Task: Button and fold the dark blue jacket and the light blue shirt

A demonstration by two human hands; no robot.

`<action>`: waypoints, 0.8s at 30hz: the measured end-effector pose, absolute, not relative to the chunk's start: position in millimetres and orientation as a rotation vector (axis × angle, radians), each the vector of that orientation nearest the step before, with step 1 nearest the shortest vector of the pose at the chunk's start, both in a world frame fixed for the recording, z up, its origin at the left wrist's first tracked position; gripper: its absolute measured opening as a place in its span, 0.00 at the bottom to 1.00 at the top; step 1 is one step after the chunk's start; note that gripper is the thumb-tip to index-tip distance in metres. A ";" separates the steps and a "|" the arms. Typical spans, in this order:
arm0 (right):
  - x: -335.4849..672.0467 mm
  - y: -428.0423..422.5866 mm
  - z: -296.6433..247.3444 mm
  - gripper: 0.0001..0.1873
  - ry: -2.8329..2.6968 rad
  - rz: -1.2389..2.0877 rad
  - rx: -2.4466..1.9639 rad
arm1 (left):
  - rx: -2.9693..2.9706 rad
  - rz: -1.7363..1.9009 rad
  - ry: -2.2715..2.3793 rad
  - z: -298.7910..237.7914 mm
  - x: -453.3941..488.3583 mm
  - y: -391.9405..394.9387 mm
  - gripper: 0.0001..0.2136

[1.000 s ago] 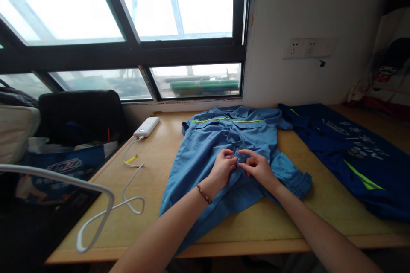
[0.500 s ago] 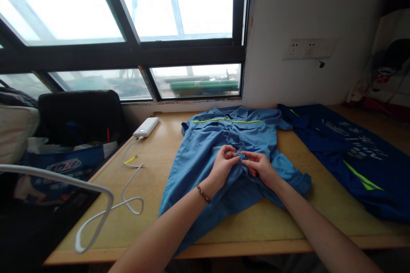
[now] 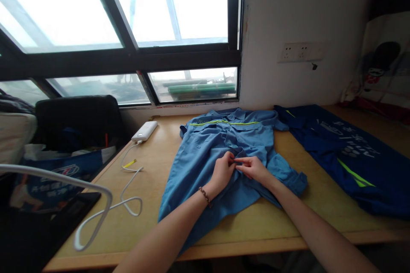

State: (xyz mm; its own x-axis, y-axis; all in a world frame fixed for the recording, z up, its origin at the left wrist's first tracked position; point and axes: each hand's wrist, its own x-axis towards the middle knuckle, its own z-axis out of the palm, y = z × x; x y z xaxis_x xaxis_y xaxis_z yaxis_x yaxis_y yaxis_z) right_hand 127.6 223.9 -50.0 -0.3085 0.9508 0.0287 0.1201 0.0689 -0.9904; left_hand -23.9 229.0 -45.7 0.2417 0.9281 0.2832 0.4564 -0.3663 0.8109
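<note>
A light blue work shirt (image 3: 195, 166) with a yellow-green stripe across its chest lies front up on the table, collar towards the window. Over the lower part of its front placket, my left hand (image 3: 225, 168) pinches the cloth between thumb and fingers. My right hand (image 3: 253, 168) meets it there, fingertips pressed together on the same edge of the shirt. The small spot between the fingertips is covered, so a button or buttonhole there cannot be made out. A braided bracelet (image 3: 205, 196) circles my left wrist.
A dark blue garment (image 3: 336, 149) with white print lies on the table's right side. At the left, a white power bank (image 3: 144, 131) trails a white cable (image 3: 126, 204) over the table edge. A black chair (image 3: 78, 119) with bags stands beyond.
My fingers have closed in tighter on the placket, and the bit of blue cloth seen between them before is now covered. The view has shifted slightly.
</note>
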 end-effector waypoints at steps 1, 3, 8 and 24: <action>127.4 224.3 -50.5 0.24 -1.584 1.327 -1.094 | 2.015 1.011 1.317 -47.7 -23.1 228.3 0.06; 129.3 226.5 -50.4 0.23 -1.579 1.283 -1.066 | 2.164 0.975 1.428 -50.2 -20.4 226.3 0.04; 150.6 237.7 -40.0 0.20 -1.393 1.062 -1.110 | 2.423 0.881 1.520 -49.6 -13.3 218.8 0.08; 281.9 91.0 -55.0 0.37 -2.203 0.383 -1.723 | 2.806 0.525 1.802 -63.5 -157.7 83.6 0.17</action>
